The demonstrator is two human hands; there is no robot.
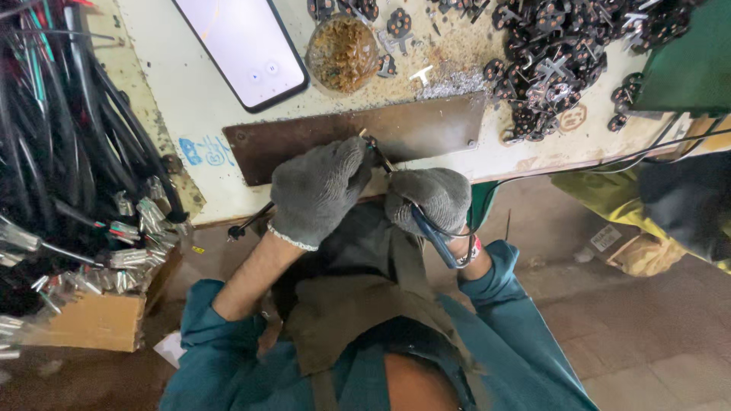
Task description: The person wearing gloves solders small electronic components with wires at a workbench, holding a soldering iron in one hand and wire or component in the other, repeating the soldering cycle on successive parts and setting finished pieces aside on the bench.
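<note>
We close our gloved left hand on one black cable and our right hand on one blue-handled soldering iron over one brown plate.

A worn, pale surface stained with rust-coloured grime is seen at the top, with a dark metal plate screwed onto it. Below, a floor of dull brown tiles is shown, evenly lit.
</note>
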